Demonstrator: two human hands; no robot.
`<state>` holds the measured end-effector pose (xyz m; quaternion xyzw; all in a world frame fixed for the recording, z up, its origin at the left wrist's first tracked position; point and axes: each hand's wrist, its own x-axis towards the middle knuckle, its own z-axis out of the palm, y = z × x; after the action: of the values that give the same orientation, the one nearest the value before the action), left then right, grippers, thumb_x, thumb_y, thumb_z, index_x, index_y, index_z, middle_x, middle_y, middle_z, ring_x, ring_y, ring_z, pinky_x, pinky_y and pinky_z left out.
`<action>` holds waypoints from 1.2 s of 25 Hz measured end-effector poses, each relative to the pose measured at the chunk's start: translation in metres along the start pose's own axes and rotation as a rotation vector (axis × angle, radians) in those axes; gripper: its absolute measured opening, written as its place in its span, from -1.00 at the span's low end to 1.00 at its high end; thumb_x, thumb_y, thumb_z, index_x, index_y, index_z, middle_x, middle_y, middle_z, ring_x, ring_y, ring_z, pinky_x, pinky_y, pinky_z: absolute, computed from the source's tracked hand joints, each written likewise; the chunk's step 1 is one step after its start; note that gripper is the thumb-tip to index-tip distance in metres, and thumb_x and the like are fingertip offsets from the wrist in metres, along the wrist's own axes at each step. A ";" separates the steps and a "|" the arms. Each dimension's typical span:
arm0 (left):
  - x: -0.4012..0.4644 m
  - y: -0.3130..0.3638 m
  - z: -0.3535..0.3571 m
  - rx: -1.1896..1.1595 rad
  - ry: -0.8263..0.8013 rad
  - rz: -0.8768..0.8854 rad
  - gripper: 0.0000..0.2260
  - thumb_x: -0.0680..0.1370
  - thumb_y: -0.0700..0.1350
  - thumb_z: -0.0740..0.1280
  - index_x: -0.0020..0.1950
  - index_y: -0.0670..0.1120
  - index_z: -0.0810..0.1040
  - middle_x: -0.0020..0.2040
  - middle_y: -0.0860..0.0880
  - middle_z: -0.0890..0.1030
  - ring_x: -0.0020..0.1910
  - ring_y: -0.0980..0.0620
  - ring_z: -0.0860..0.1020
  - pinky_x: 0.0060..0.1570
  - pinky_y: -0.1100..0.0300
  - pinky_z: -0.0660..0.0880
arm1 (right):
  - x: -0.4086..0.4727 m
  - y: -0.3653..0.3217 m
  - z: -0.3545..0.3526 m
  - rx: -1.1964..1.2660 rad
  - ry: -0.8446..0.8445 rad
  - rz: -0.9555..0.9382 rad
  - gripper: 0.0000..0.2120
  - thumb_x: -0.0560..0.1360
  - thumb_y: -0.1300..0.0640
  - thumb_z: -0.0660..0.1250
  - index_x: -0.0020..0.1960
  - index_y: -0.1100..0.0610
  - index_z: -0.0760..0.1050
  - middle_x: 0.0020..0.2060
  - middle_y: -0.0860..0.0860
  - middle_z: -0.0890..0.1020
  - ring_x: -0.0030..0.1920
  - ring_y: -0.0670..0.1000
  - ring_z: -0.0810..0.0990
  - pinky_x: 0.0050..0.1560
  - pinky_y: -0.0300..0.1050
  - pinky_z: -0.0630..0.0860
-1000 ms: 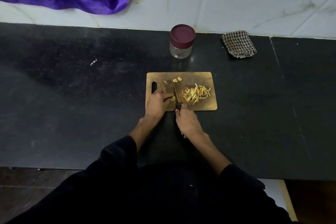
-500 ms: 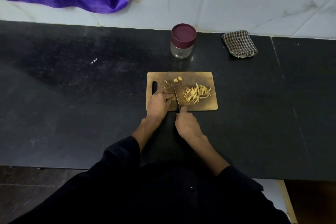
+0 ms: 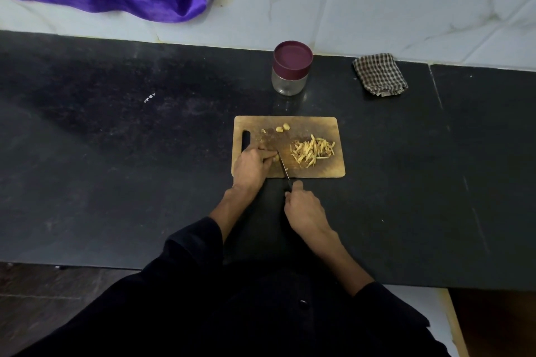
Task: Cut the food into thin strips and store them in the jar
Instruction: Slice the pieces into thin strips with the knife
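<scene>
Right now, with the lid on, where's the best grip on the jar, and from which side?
Grip the jar around its maroon lid from above: it stands upright and alone behind the cutting board. The clear glass below is probably slicker. Both hands are busy cutting.

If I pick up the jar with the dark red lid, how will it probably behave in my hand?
The jar looks like clear glass, so it is probably stiff, smooth and somewhat slippery, and it might break if dropped. It seems empty, so likely light. It stands upright on the counter, short and wide, so a push should slide it rather than tip it.
</scene>
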<state>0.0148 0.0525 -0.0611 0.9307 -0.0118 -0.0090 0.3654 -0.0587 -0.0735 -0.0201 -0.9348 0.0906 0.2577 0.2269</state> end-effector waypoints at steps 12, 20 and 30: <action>-0.001 0.002 -0.002 0.029 -0.009 0.000 -0.82 0.51 -0.19 0.38 0.10 -0.07 0.66 0.10 -0.03 0.58 0.06 0.03 0.55 0.05 0.13 0.51 | 0.010 -0.011 -0.004 0.016 0.095 0.025 -0.76 0.68 0.09 0.08 0.26 0.21 0.33 0.12 0.22 0.59 0.14 0.23 0.58 0.02 0.11 0.48; 0.000 -0.002 -0.003 -0.078 0.010 0.027 -0.79 0.49 -0.23 0.39 0.12 -0.11 0.65 0.13 -0.04 0.60 0.10 0.04 0.56 0.18 0.19 0.47 | 0.008 -0.015 -0.009 0.069 0.094 -0.061 -0.73 0.68 0.06 0.11 0.29 0.19 0.35 0.08 0.18 0.60 0.11 0.17 0.59 -0.04 0.03 0.48; -0.006 0.003 0.000 -0.025 0.052 0.031 -0.84 0.50 -0.23 0.37 0.05 -0.12 0.67 0.09 -0.04 0.61 0.01 0.02 0.58 0.04 0.11 0.53 | 0.013 -0.020 -0.005 0.034 0.030 -0.014 -0.76 0.68 0.11 0.10 0.29 0.21 0.32 0.15 0.22 0.57 0.17 0.23 0.56 -0.04 0.05 0.42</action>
<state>0.0092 0.0504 -0.0585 0.9257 -0.0168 0.0207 0.3772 -0.0398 -0.0589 -0.0150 -0.9352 0.0917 0.2405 0.2431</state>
